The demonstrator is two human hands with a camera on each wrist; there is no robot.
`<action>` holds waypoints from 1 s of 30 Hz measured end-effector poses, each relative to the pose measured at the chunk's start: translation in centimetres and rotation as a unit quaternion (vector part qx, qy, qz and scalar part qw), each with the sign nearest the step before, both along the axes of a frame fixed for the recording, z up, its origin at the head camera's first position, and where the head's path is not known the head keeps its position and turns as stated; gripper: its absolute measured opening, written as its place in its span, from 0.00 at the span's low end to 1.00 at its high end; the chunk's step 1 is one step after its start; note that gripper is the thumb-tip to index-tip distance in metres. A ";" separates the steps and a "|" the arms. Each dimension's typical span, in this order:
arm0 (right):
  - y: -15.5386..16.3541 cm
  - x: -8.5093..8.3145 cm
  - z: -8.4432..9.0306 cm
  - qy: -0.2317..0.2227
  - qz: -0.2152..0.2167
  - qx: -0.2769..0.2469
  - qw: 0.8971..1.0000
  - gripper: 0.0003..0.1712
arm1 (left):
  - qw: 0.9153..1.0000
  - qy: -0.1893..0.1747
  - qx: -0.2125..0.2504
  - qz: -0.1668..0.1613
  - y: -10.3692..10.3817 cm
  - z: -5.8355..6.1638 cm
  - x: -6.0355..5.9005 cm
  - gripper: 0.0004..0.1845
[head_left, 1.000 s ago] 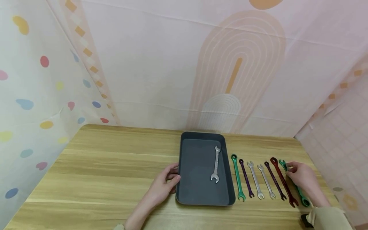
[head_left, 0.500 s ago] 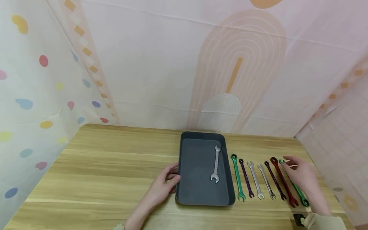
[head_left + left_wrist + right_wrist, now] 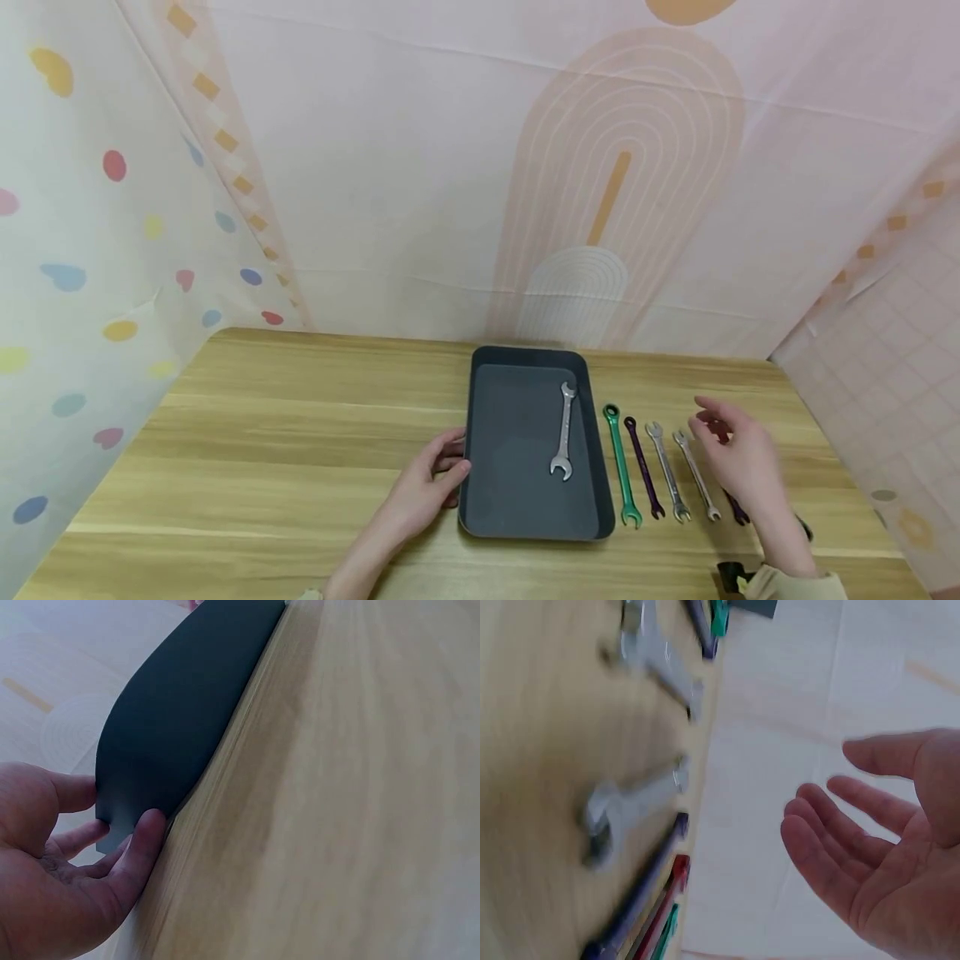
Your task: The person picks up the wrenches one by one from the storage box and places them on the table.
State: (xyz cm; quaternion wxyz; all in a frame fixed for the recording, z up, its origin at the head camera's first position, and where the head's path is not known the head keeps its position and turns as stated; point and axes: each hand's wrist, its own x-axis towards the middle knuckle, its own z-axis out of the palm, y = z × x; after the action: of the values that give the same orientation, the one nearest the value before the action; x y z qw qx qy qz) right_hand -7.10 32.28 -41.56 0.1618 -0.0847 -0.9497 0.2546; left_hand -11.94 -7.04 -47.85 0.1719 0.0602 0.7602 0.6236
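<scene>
My left hand point(image 3: 427, 483) rests at the left side of a dark grey tray point(image 3: 510, 450), fingertips against the wall's outer face, as the left wrist view point(image 3: 82, 862) shows. Inside the tray lies a silver open-end wrench point(image 3: 564, 433). My right hand point(image 3: 738, 454) hovers over the right part of a row of wrenches, thumb and fingers apart with nothing between them. From the left, the row shows a green ratcheting wrench point(image 3: 621, 467), a purple one point(image 3: 647, 471), silver ones point(image 3: 667, 475) and another purple one point(image 3: 739, 510). The hand covers most of the red and second green wrenches.
A wooden table point(image 3: 300, 433) carries everything. Patterned cloth point(image 3: 390, 183) hangs right behind its back edge and along both sides. A dark device point(image 3: 731, 575) sits by the right wrist.
My right hand has let go of the rightmost green wrench, which stays in the row, and has moved left over the others. The left hand and tray have stayed in place.
</scene>
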 end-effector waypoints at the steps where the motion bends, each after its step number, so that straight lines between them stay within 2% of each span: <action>1: -0.4 0.0 -0.1 0.008 0.006 -0.001 1.000 0.21 | 1.000 0.000 0.002 0.000 0.0 0.0 0.0 0.26; 7: -2.5 -0.3 -0.1 0.028 0.031 -0.003 0.999 0.21 | 1.000 -0.003 -0.001 0.001 -0.3 -0.2 0.0 0.27; 17: -5.4 -0.7 0.0 0.011 0.055 -0.022 0.998 0.22 | 1.000 -0.006 -0.003 0.005 -0.5 0.1 -0.2 0.27; 24: -7.1 -1.3 0.0 0.023 0.077 -0.022 0.996 0.22 | 1.000 -0.001 -0.002 0.009 -0.7 0.2 -0.1 0.27; 30: -8.3 -1.8 0.3 0.011 0.083 -0.026 0.996 0.23 | 1.000 0.000 -0.004 0.010 -0.6 0.3 -0.1 0.27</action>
State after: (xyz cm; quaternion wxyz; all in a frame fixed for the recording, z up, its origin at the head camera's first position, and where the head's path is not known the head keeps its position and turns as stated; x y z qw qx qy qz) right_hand -8.88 24.01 -41.30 0.1486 -0.0072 -0.9446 0.2926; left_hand -12.02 -7.63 -47.51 0.1659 0.0518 0.7631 0.6225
